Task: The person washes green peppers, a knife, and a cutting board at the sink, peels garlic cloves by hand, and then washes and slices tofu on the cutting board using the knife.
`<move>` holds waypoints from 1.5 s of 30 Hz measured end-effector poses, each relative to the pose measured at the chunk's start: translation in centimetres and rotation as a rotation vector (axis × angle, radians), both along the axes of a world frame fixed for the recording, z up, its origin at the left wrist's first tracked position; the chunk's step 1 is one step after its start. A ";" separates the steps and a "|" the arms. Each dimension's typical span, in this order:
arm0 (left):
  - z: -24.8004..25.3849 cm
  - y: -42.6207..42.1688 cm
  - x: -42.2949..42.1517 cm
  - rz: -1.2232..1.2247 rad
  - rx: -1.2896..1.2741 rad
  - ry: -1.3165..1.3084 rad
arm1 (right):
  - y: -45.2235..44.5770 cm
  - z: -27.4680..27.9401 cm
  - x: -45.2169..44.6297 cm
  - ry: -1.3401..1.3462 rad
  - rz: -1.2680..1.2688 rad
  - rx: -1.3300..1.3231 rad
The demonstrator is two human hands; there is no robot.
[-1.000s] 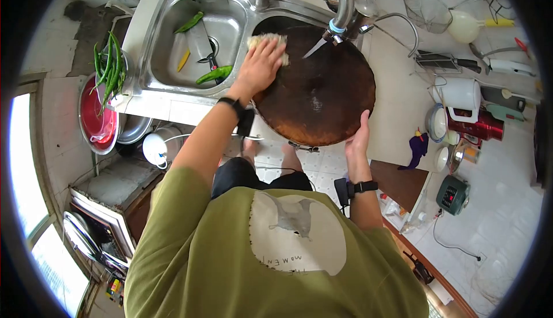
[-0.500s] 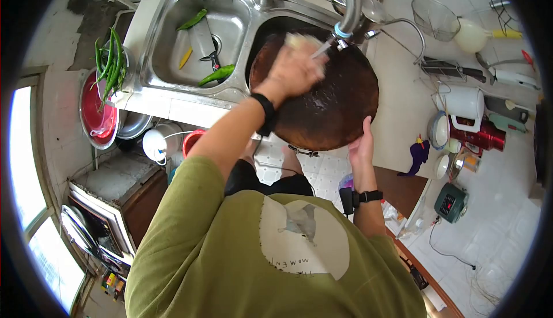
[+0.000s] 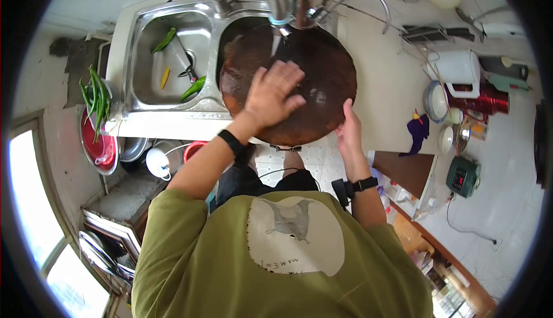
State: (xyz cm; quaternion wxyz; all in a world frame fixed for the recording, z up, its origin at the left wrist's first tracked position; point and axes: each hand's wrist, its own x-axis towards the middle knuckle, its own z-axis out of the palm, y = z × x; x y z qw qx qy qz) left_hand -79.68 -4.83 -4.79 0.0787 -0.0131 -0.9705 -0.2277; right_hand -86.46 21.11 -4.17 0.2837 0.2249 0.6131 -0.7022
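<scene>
A big round wooden cutting board (image 3: 319, 67), dark brown and wet, lies over the right sink basin, with its front edge out past the counter. Water runs from the faucet (image 3: 279, 18) onto its far part. My left hand (image 3: 272, 96) rests palm down on the board, left of the middle, fingers stretched and thumb apart, with nothing in it. At the board's front right edge, my right hand (image 3: 349, 131) grips the rim, thumb up along the side and the other fingers partly hidden beneath.
Green peppers (image 3: 193, 89), a small yellow piece (image 3: 165, 78) and a knife-like tool (image 3: 182, 56) lie in the left basin (image 3: 151, 84). Long green peppers (image 3: 99, 102) fill a container at the counter's left end. A white pitcher (image 3: 461, 67) and bowls (image 3: 436, 100) stand right.
My left hand has come from near the running water toward the board's near left part and now lies flat. My right hand keeps hold of the rim. The whole view has shifted.
</scene>
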 end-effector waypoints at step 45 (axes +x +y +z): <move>-5.3 1.3 -3.4 0.389 0.068 -0.298 | 27.2 -1.5 -12.7 0.685 -0.078 0.875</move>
